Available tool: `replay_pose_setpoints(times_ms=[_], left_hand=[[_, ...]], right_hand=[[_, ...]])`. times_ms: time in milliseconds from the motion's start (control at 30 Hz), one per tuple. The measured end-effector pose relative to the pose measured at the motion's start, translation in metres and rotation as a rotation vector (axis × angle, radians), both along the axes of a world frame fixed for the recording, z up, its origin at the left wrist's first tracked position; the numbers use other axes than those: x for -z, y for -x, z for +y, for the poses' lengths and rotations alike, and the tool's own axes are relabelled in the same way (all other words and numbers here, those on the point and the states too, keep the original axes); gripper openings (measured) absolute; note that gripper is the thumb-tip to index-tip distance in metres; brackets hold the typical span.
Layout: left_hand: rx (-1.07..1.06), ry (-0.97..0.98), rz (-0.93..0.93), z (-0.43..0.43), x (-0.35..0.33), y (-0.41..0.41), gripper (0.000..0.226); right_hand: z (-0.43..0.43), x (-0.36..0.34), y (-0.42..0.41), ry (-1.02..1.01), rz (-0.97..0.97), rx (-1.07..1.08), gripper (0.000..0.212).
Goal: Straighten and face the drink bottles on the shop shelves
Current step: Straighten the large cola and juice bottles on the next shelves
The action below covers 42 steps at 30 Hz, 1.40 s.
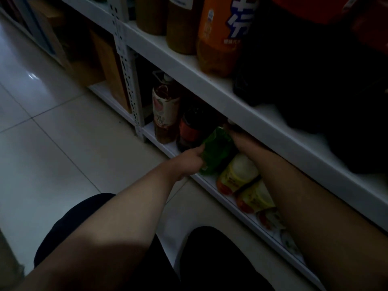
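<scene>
A green drink bottle stands tilted on the bottom shelf. My left hand holds its lower left side with the thumb along the label. My right hand reaches under the shelf above to the bottle's upper right; its fingers are hidden in the dark. Left of the green bottle stand a dark cola bottle with a red label and a tea bottle with a pale label. To the right lie yellow-labelled bottles, partly covered by my right forearm.
The upper shelf carries an orange soda bottle, brown bottles and dark bottles at the right. A perforated white upright divides the bays; cardboard boxes sit left of it. Tiled floor spreads to the left. My knees are below.
</scene>
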<state>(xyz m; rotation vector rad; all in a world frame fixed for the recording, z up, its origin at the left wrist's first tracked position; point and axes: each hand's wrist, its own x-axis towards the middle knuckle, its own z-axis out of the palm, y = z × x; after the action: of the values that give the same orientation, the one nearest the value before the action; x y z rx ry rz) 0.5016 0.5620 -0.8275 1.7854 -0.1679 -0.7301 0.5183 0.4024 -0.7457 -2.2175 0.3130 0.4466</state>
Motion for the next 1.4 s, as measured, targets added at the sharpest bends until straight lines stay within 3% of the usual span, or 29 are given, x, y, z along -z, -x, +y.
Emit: replay_pose_setpoints(times_ms=[67, 133, 200, 267, 367, 467, 533, 833, 1000, 1267, 1400], left_hand=[[0.005, -0.037, 0.023, -0.001, 0.004, -0.003, 0.074], [0.005, -0.053, 0.016, -0.002, 0.008, -0.004, 0.075], [-0.005, -0.094, -0.041, -0.003, 0.01, -0.005, 0.062], [-0.042, -0.113, -0.101, -0.003, 0.012, -0.004, 0.045], [-0.055, -0.066, -0.092, -0.003, 0.013, -0.004, 0.043], [-0.018, -0.018, -0.02, -0.004, 0.017, -0.004, 0.054], [-0.012, -0.002, 0.027, -0.003, 0.019, -0.005, 0.059], [0.041, -0.033, -0.011, 0.002, 0.021, -0.017, 0.068], [0.123, -0.131, -0.052, 0.002, 0.02, -0.019, 0.041], [0.131, -0.093, 0.041, 0.002, 0.03, -0.022, 0.075], [0.161, -0.116, 0.008, 0.004, 0.029, -0.024, 0.078]], right_hand=[[0.003, 0.003, 0.0, -0.002, -0.013, 0.018, 0.054], [0.007, 0.012, 0.003, 0.182, -0.145, 0.058, 0.056], [0.013, 0.023, 0.011, 0.54, -0.408, 0.144, 0.057], [0.019, 0.026, 0.016, 0.665, -0.534, 0.248, 0.057], [0.021, 0.026, 0.016, 0.485, -0.554, 0.352, 0.06], [0.019, 0.025, 0.016, 0.041, -0.229, 0.366, 0.056], [0.014, 0.026, 0.021, -0.035, -0.122, 0.293, 0.051], [0.024, 0.043, 0.035, 0.137, -0.403, 0.349, 0.057], [0.021, 0.045, 0.037, 0.263, -0.396, 0.297, 0.064], [0.034, 0.049, 0.034, 0.357, -0.455, 0.392, 0.066], [0.039, 0.052, 0.035, 0.407, -0.432, 0.421, 0.066]])
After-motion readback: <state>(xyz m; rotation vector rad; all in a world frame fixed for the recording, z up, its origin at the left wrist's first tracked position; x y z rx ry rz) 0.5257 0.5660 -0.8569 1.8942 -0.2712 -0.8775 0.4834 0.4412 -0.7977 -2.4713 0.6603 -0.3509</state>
